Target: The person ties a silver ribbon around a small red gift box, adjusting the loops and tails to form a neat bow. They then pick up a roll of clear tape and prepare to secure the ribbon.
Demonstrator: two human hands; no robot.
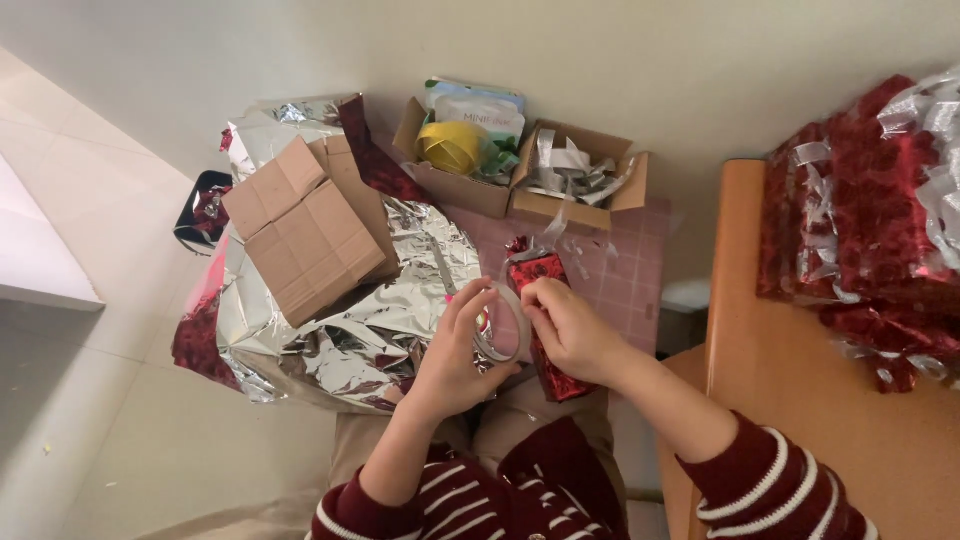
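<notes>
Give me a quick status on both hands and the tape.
Left hand gripping tape roll. Right hand fingers picking at its edge. Red wrapped package beneath; nothing in the way.

Bare floor tiles (pixel 120 440) lie open on the left, well apart from everything. Ahead, crumpled silver foil (pixel 350 340), flattened cardboard (pixel 305 230) and two open boxes (pixel 530 190) crowd the way, and the wooden worktop (pixel 790 420) walls off the right.

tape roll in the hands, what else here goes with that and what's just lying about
In hand: tape roll, left hand, right hand, small red wrapped parcel, silver foil sheet.

Lying about: flat cardboard pieces, box of ribbon scraps, box with yellow roll, red wrapped gifts.
</notes>
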